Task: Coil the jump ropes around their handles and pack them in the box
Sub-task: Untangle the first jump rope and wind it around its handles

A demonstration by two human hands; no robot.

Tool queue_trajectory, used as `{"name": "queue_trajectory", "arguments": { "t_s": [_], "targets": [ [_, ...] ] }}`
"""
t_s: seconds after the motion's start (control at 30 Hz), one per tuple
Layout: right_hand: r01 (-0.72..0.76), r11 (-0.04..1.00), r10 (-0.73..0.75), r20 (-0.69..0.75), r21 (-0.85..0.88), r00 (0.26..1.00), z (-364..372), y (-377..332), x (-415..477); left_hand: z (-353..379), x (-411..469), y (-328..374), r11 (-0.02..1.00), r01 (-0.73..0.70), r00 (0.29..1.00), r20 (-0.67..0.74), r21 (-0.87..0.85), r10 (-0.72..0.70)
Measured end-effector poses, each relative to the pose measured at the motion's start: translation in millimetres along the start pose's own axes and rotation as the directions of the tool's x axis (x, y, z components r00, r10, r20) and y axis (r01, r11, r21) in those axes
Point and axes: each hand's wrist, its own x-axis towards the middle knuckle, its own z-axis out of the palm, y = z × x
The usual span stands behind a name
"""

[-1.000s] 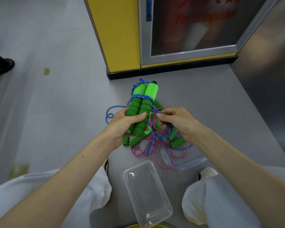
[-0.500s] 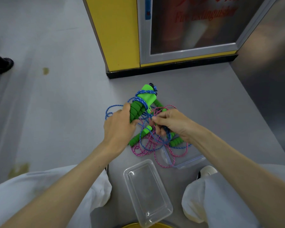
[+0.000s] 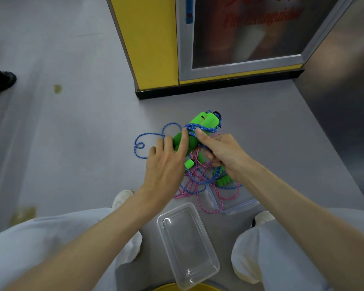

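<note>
The paired green foam handles (image 3: 204, 122) stick out past both sets of fingertips, their long axis running away from the person and tilted a little toward the right hand's side. The right hand (image 3: 223, 152) grips the pair, fingers curled underneath and thumb pinning the wound blue rope (image 3: 192, 128) on top. The left hand (image 3: 166, 162) lies over the handles with fingers nearly straight; its thumb is hidden. The rope's slack loops off beyond the left fingers' outer side, so that hand looks nearer to feed the next turn. The pink rope (image 3: 200, 185) sprawls below both wrists, and the clear box (image 3: 198, 267) waits nearer the knees.
</note>
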Motion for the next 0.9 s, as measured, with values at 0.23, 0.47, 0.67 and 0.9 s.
{"name": "queue_trajectory", "arguments": {
  "t_s": [0.23, 0.47, 0.67, 0.9],
  "targets": [
    [0.032, 0.998, -0.022, -0.165, 0.058, 0.986, -2, -2, 0, -4, 0, 6, 0.965, 0.063, 0.99, 0.136, -0.253, -0.029],
    [0.012, 0.997, -0.008, -0.051, 0.07, 0.999, -9, 0, 5, -30, 31, -23, 0.013, 0.83, 0.558, 0.83, -0.557, -0.004],
    [0.005, 0.993, -0.01, 0.041, 0.121, 0.999, -8, 2, 5, -34, 28, -28, -0.173, 0.871, 0.489, 0.842, -0.459, 0.229],
    [-0.037, 0.998, 0.037, -0.002, -0.045, 0.999, -12, 8, 10, -29, 30, -28, -0.077, 0.838, 0.533, 0.841, -0.54, -0.093]
  ]
}}
